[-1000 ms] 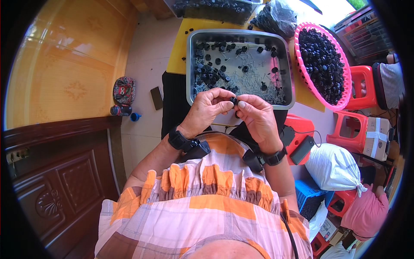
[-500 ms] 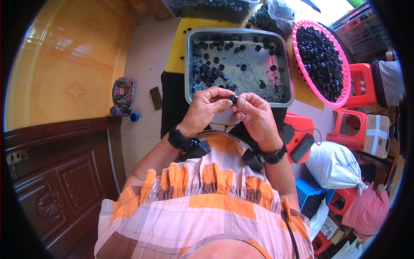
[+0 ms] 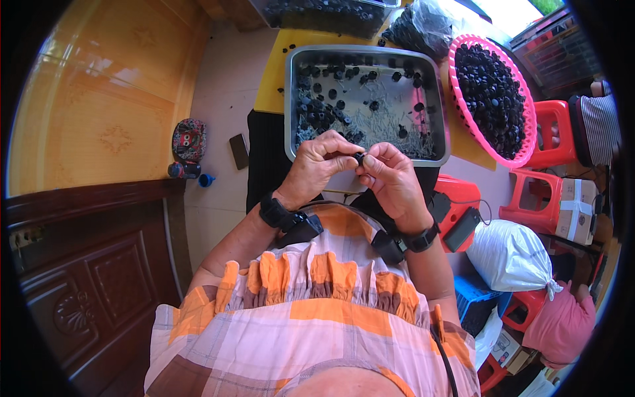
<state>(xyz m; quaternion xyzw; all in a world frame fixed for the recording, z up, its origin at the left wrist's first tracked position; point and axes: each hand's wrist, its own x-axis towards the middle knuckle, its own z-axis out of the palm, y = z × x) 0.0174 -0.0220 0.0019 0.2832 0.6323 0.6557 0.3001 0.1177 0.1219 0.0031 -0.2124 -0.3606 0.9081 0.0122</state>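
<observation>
My left hand (image 3: pixel 321 164) and my right hand (image 3: pixel 390 178) meet in front of my chest, fingertips pinched together on one small black round part (image 3: pixel 359 157). Both wrists wear dark bands. Just beyond my hands lies a grey metal tray (image 3: pixel 440 126) holding several black round parts and a scatter of thin pale bits. A pink plastic basket (image 3: pixel 522 153) heaped with the same black parts stands to the right of the tray.
A yellow board (image 3: pixel 274 79) lies under the tray. Red plastic stools (image 3: pixel 549 132) and a white sack (image 3: pixel 512 255) stand at the right. A dark phone (image 3: pixel 239 151) and a small patterned pouch (image 3: pixel 188 140) lie on the floor at left. A carved wooden door (image 3: pixel 86 284) is at lower left.
My hands stay pinched together on the small part; the fingers shift only slightly. Tray and basket have not moved.
</observation>
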